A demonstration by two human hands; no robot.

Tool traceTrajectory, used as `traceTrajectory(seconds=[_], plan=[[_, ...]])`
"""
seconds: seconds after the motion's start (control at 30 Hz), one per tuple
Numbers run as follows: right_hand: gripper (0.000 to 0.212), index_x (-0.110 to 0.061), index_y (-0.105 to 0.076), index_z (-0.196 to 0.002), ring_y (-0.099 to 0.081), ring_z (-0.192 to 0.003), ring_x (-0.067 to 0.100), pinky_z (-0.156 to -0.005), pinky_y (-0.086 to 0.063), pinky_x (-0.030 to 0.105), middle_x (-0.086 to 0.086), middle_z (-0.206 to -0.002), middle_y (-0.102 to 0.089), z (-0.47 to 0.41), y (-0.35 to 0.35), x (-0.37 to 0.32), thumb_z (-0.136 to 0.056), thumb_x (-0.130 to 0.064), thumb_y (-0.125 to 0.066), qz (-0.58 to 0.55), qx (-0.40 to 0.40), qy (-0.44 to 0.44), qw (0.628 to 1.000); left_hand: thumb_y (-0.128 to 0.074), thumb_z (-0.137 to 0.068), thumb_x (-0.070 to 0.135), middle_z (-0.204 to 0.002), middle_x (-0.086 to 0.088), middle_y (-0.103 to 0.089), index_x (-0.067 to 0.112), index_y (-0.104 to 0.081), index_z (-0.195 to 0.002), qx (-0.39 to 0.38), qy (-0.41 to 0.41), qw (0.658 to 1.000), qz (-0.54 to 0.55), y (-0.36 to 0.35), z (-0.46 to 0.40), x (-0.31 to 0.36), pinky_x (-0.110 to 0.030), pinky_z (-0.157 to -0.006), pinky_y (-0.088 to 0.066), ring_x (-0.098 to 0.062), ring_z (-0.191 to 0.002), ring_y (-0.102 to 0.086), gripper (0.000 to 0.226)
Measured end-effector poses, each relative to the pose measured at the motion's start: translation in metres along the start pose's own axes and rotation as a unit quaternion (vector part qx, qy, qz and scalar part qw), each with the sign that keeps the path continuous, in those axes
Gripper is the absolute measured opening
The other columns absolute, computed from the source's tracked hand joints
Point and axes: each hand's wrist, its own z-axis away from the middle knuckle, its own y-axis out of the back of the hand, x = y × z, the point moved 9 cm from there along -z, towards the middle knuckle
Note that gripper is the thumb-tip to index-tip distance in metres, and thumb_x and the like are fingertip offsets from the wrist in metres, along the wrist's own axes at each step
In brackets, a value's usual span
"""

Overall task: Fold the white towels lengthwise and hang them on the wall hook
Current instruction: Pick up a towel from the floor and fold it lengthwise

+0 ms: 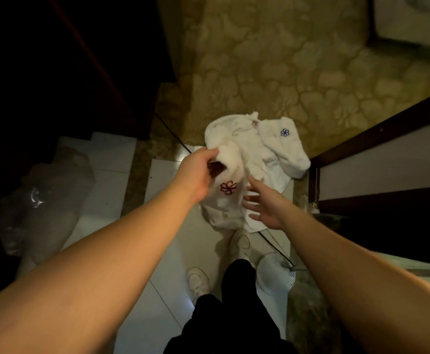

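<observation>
Dim tiled floor [137, 251], left hand [196, 172] gripping white towels [247, 159], right hand [262, 205] spread.

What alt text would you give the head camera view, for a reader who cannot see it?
A person's left hand grips a bunch of white towels held above the floor, while the right hand reaches toward them with fingers spread. One towel bears a red flower emblem, another a blue one; the person's shoes stand on white tiles below.
</observation>
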Motion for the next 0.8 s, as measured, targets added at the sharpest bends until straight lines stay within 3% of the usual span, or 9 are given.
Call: traceTrajectory(seconds=[0.07,0.17,0.27,0.33,0.43,0.53,0.67,0.73,0.8], plan=[[0.061,-0.018,-0.059,-0.125,-0.060,-0.117,0.023,-0.104,-0.043,0.042,0.004,-0.120,-0.066,0.025,-0.019,0.004,-0.089,-0.067,-0.058,-0.048,0.005,-0.002,0.999,-0.050,-0.100,0.007,-0.092,-0.013,-0.065,0.006,-0.064,-0.098,0.004,-0.002,1.000,0.019,-0.005,0.030,0.018,-0.033,-0.075,-0.055,-0.024,-0.083,-0.063,0.014],[0.045,-0.015,-0.069,-0.115,-0.074,-0.093,0.023,-0.084,-0.055,0.040,0.006,-0.103,-0.078,0.058,-0.046,0.001,-0.095,-0.055,-0.060,-0.157,0.000,0.024,0.987,-0.049,-0.101,0.007,-0.091,-0.015,-0.063,0.003,-0.062,-0.095,0.012,-0.014,0.999,0.041,-0.007,0.072,0.042,-0.036,-0.078,-0.053,-0.025,-0.082,-0.062,0.015],[0.031,-0.008,-0.068,-0.112,-0.076,-0.081,0.022,-0.079,-0.057,0.040,0.009,-0.094,-0.078,0.092,-0.066,-0.003,-0.102,-0.036,-0.057,-0.236,-0.004,0.062,0.970,-0.049,-0.101,0.006,-0.090,-0.013,-0.064,0.005,-0.060,-0.092,0.030,-0.040,0.996,0.068,0.005,0.113,0.061,-0.035,-0.078,-0.053,-0.024,-0.082,-0.063,0.015],[0.029,-0.003,-0.065,-0.121,-0.075,-0.086,0.023,-0.078,-0.059,0.038,0.013,-0.106,-0.076,0.114,-0.068,-0.001,-0.102,-0.023,-0.058,-0.257,0.012,0.085,0.963,-0.048,-0.102,0.006,-0.091,-0.013,-0.064,0.005,-0.059,-0.095,0.046,-0.050,0.994,0.085,0.020,0.141,0.065,-0.036,-0.081,-0.053,-0.024,-0.083,-0.063,0.013],[0.036,0.001,-0.057,-0.135,-0.071,-0.094,0.023,-0.074,-0.061,0.034,0.015,-0.121,-0.070,0.146,-0.060,0.007,-0.101,-0.012,-0.058,-0.245,0.041,0.116,0.962,-0.048,-0.102,0.006,-0.101,-0.014,-0.064,0.004,-0.055,-0.121,0.073,-0.050,0.991,0.102,0.044,0.179,0.051,-0.040,-0.087,-0.052,-0.026,-0.093,-0.063,0.021],[0.040,-0.001,-0.050,-0.139,-0.068,-0.092,0.019,-0.075,-0.060,0.029,0.006,-0.110,-0.068,0.187,-0.057,0.006,-0.101,-0.012,-0.056,-0.191,0.029,0.187,0.963,-0.047,-0.102,0.006,-0.110,-0.016,-0.064,0.004,-0.050,-0.136,0.098,-0.059,0.984,0.139,0.067,0.215,0.028,-0.039,-0.076,-0.054,-0.027,-0.096,-0.064,0.034],[0.032,-0.005,-0.061,-0.128,-0.069,-0.106,0.020,-0.092,-0.056,0.030,0.008,-0.115,-0.074,0.248,-0.073,0.021,-0.098,-0.014,-0.058,-0.160,-0.069,0.209,0.962,-0.048,-0.100,0.007,-0.104,-0.016,-0.068,0.004,-0.056,-0.126,0.135,-0.094,0.972,0.170,0.096,0.262,-0.001,-0.037,-0.060,-0.057,-0.027,-0.085,-0.067,0.028],[0.032,-0.003,-0.063,-0.125,-0.071,-0.079,0.011,-0.072,-0.058,0.022,0.011,-0.121,-0.072,0.286,-0.088,0.031,-0.097,-0.013,-0.051,-0.136,-0.133,0.207,0.960,-0.050,-0.098,0.008,-0.087,-0.014,-0.071,0.003,-0.060,-0.110,0.145,-0.113,0.965,0.186,0.107,0.294,-0.015,-0.033,-0.054,-0.058,-0.026,-0.075,-0.070,0.016],[0.032,-0.001,-0.063,-0.122,-0.055,-0.052,0.007,-0.057,-0.053,0.020,0.015,-0.126,-0.069,0.329,-0.103,0.040,-0.098,-0.011,-0.044,-0.119,-0.185,0.206,0.953,-0.050,-0.098,0.009,-0.075,-0.012,-0.075,0.004,-0.062,-0.095,0.142,-0.137,0.960,0.197,0.112,0.332,-0.026,-0.031,-0.057,-0.058,-0.023,-0.069,-0.072,0.013]])
